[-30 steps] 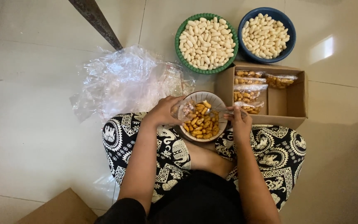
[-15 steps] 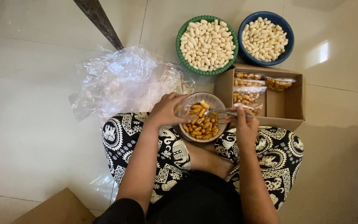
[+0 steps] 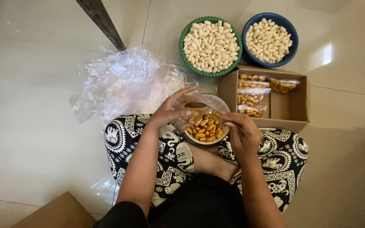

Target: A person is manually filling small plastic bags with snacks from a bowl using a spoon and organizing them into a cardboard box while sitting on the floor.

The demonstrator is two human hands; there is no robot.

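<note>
Head view: both hands over the bowl (image 3: 222, 102), left hand (image 3: 172, 110) pinching a clear bag (image 3: 191, 110), right hand (image 3: 241, 131) gripping a spoon (image 3: 227, 120).

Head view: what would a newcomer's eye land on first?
Two full bowls of pale snacks at the top, green bowl beside blue bowl. Below them, the left hand holds a clear bag over a bowl of orange snacks on the lap, while the right hand grips a spoon.

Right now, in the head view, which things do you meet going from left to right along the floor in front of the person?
Heap of clear plastic bags → green bowl of pale nuts → blue bowl of pale nuts → far right wall of the cardboard box.
</note>
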